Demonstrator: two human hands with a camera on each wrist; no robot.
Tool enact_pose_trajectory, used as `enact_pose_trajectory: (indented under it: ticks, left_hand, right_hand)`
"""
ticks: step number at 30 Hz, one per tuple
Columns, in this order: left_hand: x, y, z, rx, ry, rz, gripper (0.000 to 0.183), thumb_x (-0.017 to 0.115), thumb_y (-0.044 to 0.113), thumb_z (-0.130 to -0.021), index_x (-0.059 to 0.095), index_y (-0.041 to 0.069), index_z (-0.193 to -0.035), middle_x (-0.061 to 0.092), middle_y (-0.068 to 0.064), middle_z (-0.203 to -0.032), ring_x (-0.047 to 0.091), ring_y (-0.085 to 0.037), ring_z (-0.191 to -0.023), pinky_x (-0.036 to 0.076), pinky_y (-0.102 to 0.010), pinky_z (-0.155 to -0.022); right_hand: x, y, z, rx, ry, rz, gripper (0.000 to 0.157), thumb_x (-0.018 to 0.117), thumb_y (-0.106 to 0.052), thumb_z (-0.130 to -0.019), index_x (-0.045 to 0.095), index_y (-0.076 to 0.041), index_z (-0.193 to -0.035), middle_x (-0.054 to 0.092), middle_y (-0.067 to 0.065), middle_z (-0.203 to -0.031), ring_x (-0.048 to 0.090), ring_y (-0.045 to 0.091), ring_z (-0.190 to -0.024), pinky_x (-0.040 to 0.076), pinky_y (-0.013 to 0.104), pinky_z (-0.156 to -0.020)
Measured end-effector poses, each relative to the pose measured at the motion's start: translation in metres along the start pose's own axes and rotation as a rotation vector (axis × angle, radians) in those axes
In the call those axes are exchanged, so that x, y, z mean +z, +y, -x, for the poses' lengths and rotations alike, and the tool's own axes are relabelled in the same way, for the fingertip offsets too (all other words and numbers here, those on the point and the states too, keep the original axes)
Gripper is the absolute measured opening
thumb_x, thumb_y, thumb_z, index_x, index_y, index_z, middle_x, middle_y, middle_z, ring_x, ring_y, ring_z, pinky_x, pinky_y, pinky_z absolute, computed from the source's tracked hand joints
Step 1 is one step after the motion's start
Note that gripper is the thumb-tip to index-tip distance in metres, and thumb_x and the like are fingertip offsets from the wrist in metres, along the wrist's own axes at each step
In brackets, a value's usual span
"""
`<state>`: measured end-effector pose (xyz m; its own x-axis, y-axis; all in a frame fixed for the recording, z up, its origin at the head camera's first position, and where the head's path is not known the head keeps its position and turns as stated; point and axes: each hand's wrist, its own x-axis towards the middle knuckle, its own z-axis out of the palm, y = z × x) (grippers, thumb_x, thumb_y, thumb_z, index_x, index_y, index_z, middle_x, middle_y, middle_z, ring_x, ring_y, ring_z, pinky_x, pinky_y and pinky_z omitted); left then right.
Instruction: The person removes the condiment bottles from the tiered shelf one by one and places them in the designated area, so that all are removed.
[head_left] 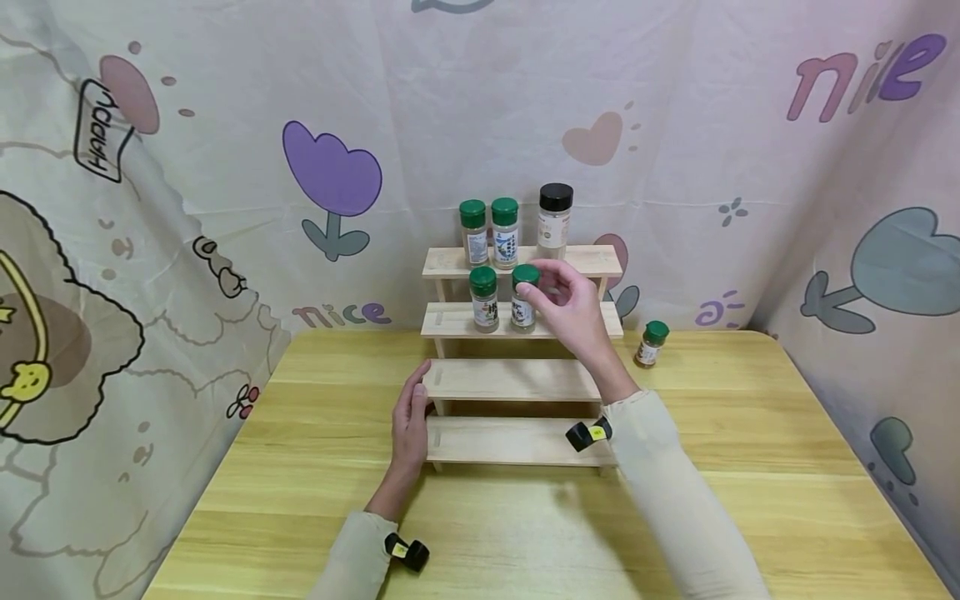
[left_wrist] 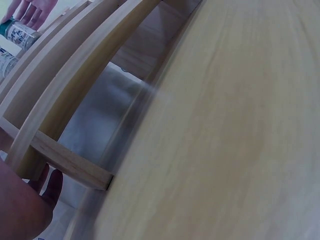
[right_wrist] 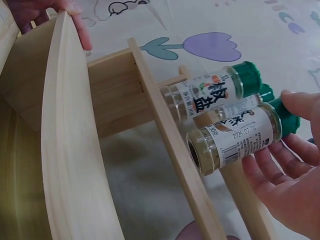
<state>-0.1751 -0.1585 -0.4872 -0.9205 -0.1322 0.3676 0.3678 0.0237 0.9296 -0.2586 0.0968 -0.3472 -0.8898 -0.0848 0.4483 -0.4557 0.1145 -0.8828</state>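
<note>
The right hand [head_left: 573,308] grips a green-capped jar [head_left: 523,310], its thumb and fingers pinched around the cap end. That jar is at the second shelf from the top of a four-step wooden rack [head_left: 517,379]; the right wrist view shows it tilted, and whether its base touches the board cannot be told. A matching jar [head_left: 484,304] stands just left of it on the same shelf.

The left hand [head_left: 411,417] holds the left end of the rack near the lower two shelves, its fingers partly hidden around the wood.

On the top shelf, at the far side, two more green-capped jars [head_left: 506,233] stand side by side on the left, and a taller black-capped jar [head_left: 554,221] stands to their right. Another small jar [head_left: 651,344] with a green cap stands on the tabletop [head_left: 300,483], right of the rack. A pale printed cloth [head_left: 450,125] hangs behind.
</note>
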Motion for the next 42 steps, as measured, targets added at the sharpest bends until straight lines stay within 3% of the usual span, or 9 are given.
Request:
enact_pose_trajectory:
  ticks: [5, 17, 20, 27, 32, 37, 42]
  left_hand:
    - [0.000, 0.000, 0.000, 0.011, 0.000, -0.008, 0.041, 0.034, 0.008, -0.112, 0.049, -0.003, -0.149, 0.043, -0.021, -0.157, 0.040, -0.030, -0.143, 0.040, -0.018, -0.108]
    - [0.000, 0.003, 0.002, 0.027, 0.018, -0.043, 0.040, 0.035, 0.006, -0.112, 0.050, -0.004, -0.147, 0.046, -0.019, -0.155, 0.035, -0.026, -0.147, 0.032, -0.018, -0.113]
    - [-0.001, -0.004, 0.001, 0.025, 0.021, -0.043, 0.041, 0.034, 0.007, -0.112, 0.050, -0.002, -0.149, 0.046, -0.016, -0.156, 0.034, -0.027, -0.147, 0.032, -0.019, -0.113]
    - [-0.007, -0.036, -0.003, 0.032, 0.027, -0.042, 0.041, 0.035, 0.015, -0.113, 0.052, 0.009, -0.150, 0.047, -0.007, -0.157, 0.034, -0.021, -0.148, 0.031, -0.021, -0.116]
    - [-0.006, -0.036, -0.004, 0.019, 0.028, -0.056, 0.041, 0.035, 0.015, -0.114, 0.052, 0.011, -0.151, 0.046, -0.007, -0.158, 0.034, -0.019, -0.148, 0.030, -0.022, -0.116]
    - [-0.004, -0.030, -0.004, 0.009, 0.023, -0.059, 0.042, 0.032, 0.010, -0.113, 0.048, 0.004, -0.151, 0.044, -0.012, -0.159, 0.031, -0.025, -0.149, 0.029, -0.021, -0.116]
    - [-0.002, -0.005, 0.000, 0.013, 0.004, -0.059, 0.041, 0.033, 0.007, -0.112, 0.048, -0.003, -0.150, 0.044, -0.018, -0.157, 0.032, -0.029, -0.149, 0.031, -0.020, -0.114]
  right_hand:
    - [-0.005, -0.006, 0.006, -0.024, 0.012, -0.011, 0.040, 0.076, -0.015, -0.095, 0.064, -0.001, -0.130, 0.068, 0.015, -0.118, 0.065, 0.025, -0.109, 0.053, 0.037, -0.100]
    - [-0.017, -0.011, 0.026, -0.101, 0.069, -0.015, 0.036, 0.078, -0.008, -0.092, 0.067, 0.001, -0.125, 0.069, 0.014, -0.113, 0.065, 0.023, -0.104, 0.055, 0.026, -0.092]
    - [-0.019, -0.018, 0.033, -0.094, 0.077, -0.019, 0.036, 0.077, -0.005, -0.092, 0.066, 0.003, -0.125, 0.067, 0.014, -0.113, 0.064, 0.019, -0.102, 0.055, 0.026, -0.091]
    - [-0.030, -0.013, 0.045, -0.099, 0.080, -0.044, 0.036, 0.077, -0.004, -0.092, 0.066, 0.003, -0.125, 0.066, 0.012, -0.116, 0.064, 0.020, -0.106, 0.055, 0.027, -0.094]
    - [-0.038, -0.012, 0.056, -0.101, 0.100, -0.074, 0.035, 0.075, 0.001, -0.091, 0.065, 0.006, -0.125, 0.067, 0.014, -0.116, 0.066, 0.020, -0.107, 0.055, 0.027, -0.094]
    - [-0.046, -0.006, 0.066, -0.108, 0.103, -0.103, 0.034, 0.074, 0.005, -0.091, 0.064, 0.009, -0.124, 0.068, 0.014, -0.114, 0.067, 0.020, -0.107, 0.055, 0.028, -0.094]
    - [-0.054, -0.001, 0.075, -0.118, 0.094, -0.111, 0.035, 0.074, 0.006, -0.091, 0.063, 0.011, -0.124, 0.070, 0.014, -0.114, 0.068, 0.019, -0.106, 0.055, 0.028, -0.094]
